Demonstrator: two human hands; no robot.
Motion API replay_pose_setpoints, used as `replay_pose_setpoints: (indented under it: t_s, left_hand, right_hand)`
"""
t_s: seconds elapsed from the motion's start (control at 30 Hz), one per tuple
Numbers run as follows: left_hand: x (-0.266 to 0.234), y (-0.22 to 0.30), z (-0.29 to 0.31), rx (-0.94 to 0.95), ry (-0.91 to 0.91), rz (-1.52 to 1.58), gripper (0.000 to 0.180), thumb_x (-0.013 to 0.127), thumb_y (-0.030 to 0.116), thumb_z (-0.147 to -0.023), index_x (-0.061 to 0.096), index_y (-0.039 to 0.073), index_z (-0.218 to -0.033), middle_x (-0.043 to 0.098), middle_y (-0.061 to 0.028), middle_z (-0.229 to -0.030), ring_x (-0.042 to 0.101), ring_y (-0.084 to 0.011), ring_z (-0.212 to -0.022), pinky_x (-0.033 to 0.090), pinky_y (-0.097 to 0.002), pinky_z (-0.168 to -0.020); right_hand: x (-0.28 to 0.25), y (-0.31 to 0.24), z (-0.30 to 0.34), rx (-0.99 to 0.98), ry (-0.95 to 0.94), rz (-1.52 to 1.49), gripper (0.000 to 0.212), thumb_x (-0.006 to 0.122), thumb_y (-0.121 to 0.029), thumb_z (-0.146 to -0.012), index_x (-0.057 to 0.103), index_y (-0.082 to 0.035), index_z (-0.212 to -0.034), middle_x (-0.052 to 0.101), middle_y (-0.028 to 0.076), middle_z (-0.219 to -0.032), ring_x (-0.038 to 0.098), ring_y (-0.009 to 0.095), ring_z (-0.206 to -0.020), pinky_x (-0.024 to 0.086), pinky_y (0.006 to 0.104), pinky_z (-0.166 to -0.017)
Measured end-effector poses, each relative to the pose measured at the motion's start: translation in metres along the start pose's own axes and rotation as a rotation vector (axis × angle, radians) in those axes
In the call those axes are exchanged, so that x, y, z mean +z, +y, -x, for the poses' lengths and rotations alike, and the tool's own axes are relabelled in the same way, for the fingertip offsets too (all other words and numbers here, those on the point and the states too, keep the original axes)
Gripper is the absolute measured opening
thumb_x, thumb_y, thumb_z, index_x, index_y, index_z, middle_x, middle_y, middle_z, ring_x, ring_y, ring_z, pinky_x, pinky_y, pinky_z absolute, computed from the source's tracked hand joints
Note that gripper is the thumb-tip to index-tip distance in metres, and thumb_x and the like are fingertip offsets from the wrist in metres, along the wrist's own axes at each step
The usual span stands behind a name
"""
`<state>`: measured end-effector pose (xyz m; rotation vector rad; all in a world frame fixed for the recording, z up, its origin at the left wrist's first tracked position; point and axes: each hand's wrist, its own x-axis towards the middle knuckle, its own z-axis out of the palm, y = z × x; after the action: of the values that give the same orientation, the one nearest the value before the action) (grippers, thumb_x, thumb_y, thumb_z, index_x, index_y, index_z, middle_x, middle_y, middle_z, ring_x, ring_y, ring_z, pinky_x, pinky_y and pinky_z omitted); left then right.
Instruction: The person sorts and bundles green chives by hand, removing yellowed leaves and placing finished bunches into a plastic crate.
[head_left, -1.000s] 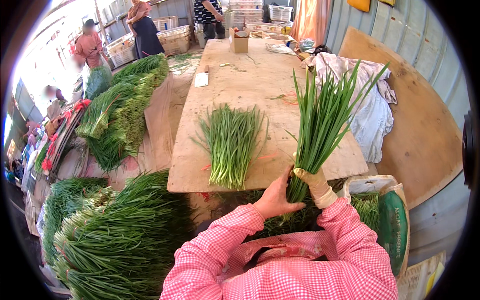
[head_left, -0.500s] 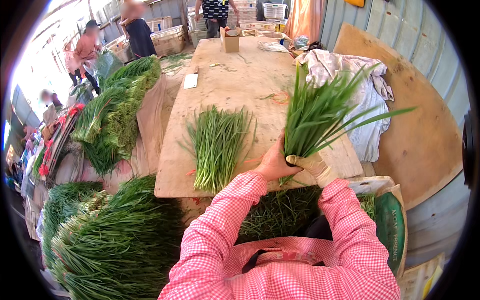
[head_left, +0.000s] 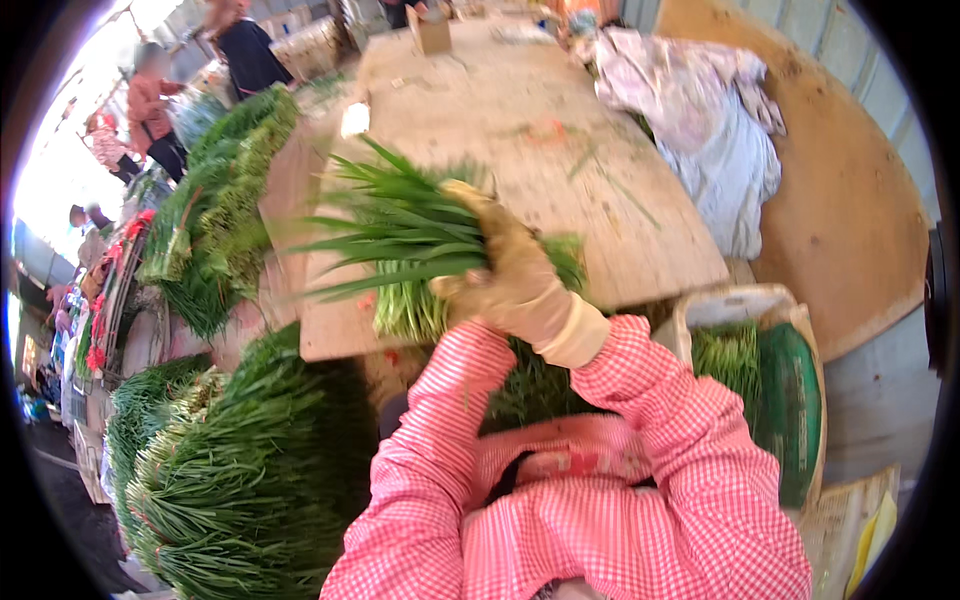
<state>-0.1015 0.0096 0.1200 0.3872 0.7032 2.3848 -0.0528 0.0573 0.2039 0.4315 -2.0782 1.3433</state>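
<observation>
Wooden table (head_left: 480, 110) — bundled greens (head_left: 408, 308), cardboard box (head_left: 430, 34), loose leaves (head_left: 632, 196)

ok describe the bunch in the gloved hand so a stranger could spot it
Find the wooden table. Over its near left part a gloved right hand grips the leafy bunch, leaves fanning leftward. Unlike the pale-stemmed bunch lying partly hidden behind it, this one is held up, showing dark leaves.

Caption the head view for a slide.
Gloved right hand clasps a bunch of long green leaves at a wooden table, more greens heaped at left.
</observation>
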Motion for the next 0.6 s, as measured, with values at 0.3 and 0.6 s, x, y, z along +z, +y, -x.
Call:
replay_pose_setpoints:
  t_s: [0.3, 0.6]
  left_hand:
    - [-0.057, 0.069, 0.055, 0.360, 0.028, 0.039, 0.016, 0.050, 0.013, -0.081, 0.048, 0.000, -0.091, 0.049, -0.0040, -0.076, 0.050, -0.0175, -0.078, 0.036, -0.0369, -0.092]
    - [-0.077, 0.071, 0.060, 0.221, -0.204, 0.274, 0.034, 0.055, 0.013, -0.076, 0.046, 0.004, -0.108, 0.047, -0.0008, -0.072, 0.048, -0.0148, -0.070, 0.042, -0.0366, -0.085]
  right_hand:
    - [-0.028, 0.003, 0.115, 0.140, -0.328, 0.603, 0.090, 0.073, -0.034, -0.064, 0.026, -0.006, -0.136, 0.039, 0.015, -0.132, 0.037, 0.031, -0.122, 0.026, 0.0395, -0.105]
    - [-0.063, 0.037, 0.174, 0.670, -0.467, 0.274, 0.019, 0.059, -0.014, -0.080, 0.056, -0.008, -0.098, 0.061, 0.012, -0.082, 0.059, 0.026, -0.075, 0.045, 0.0325, -0.068]
